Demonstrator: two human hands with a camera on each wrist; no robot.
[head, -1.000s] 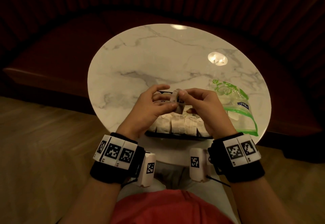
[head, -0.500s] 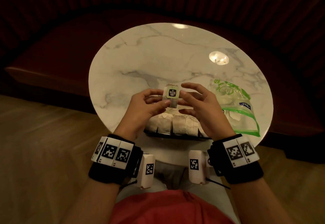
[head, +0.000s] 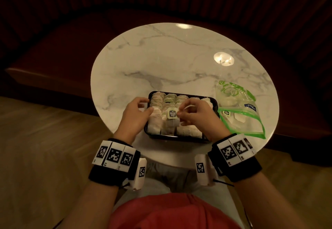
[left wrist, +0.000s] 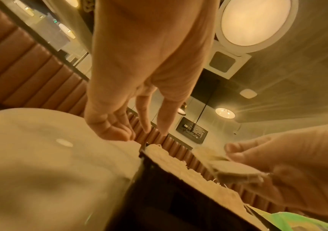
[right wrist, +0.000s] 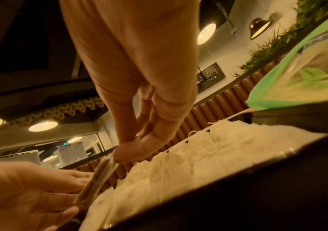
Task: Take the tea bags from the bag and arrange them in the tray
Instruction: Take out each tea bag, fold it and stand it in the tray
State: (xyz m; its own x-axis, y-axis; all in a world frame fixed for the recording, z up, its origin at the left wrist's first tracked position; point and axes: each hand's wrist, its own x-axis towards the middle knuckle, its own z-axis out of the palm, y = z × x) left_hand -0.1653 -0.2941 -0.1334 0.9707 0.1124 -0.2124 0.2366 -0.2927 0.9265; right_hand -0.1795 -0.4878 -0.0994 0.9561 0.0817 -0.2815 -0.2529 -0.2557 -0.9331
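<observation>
a: marble surface (head: 161, 58) is sitting round and pale against a dark bench, with the tray (head: 181, 137) lying close to its near edge.

b: and the hands?

a: right hand (head: 195, 115) is pinching a tea bag (head: 172, 119) by thumb and fingertip, hanging it over the tray's middle rows. left hand (head: 137, 115) is resting loose at the tray's left rim, fingers relaxed, gripping nothing.

b: what's looking risky?

a: rows are already packed tight, so i'm guessing the bag may be riding up on its neighbours or snagging a string and dragging one out. pressing hard near the front could be nudging the tray toward that near edge.

b: any room to work?

a: plenty of bare marble is lying behind and left of the tray. the bag (head: 239, 113) is lying just beside the tray's right side, more tea bags showing inside it, so reaching right is looking crowded.
</observation>
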